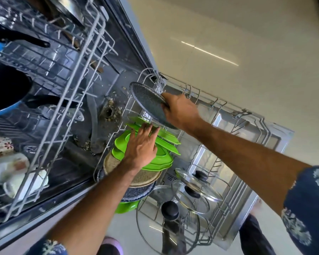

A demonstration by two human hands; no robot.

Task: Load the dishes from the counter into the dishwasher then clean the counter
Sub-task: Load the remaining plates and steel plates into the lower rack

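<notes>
The fingers of the right hand [179,109] are curled over the rim of a speckled grey plate [147,102], which is held tilted above the far end of the lower rack [206,102]. The left hand [140,144] is laid flat, fingers straight, on the green plates [164,159] already standing in that rack. Beside them a beige plate [145,177] and three glass lids [197,183] are racked; pans and cups are seen in the upper rack [63,100]. Loading is judged well advanced; the worktop is not in view, so what remains there cannot be told. Free slots are left only between wire tines beyond the green plates, a narrow gap.
</notes>
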